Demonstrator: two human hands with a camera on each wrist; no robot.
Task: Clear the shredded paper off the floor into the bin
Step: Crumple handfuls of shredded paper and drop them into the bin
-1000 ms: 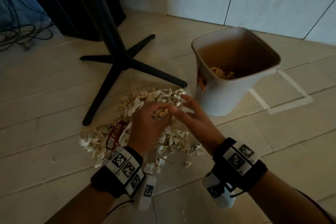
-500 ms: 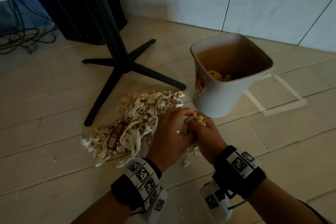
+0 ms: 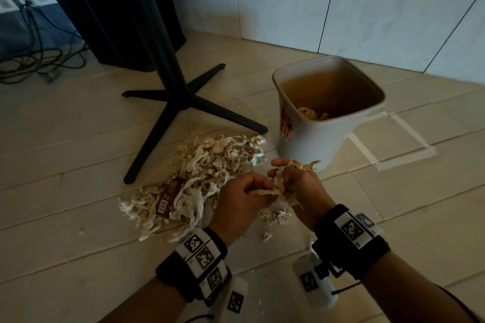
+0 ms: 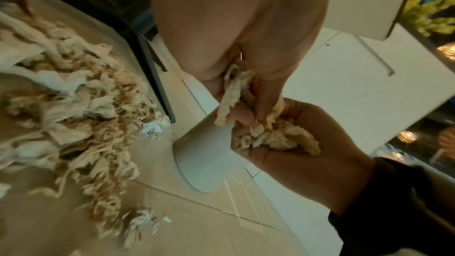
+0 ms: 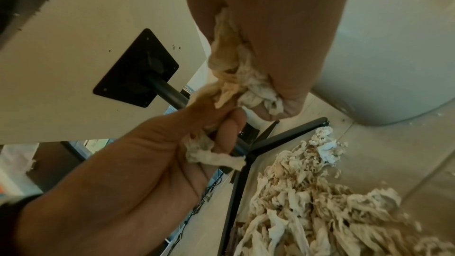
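Both hands (image 3: 273, 191) are clutching one wad (image 3: 282, 186) together near the bin (image 3: 309, 139); loose strands are probably dropping short.

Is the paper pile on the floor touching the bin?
Apart. In the head view a strip of bare floor shows between the right edge of the paper pile and the bin.

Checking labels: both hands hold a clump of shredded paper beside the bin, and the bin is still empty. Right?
Not quite. The bin is not empty: the head view shows some shredded paper already inside. The rest holds: left hand and right hand hold a clump of shredded paper beside it.
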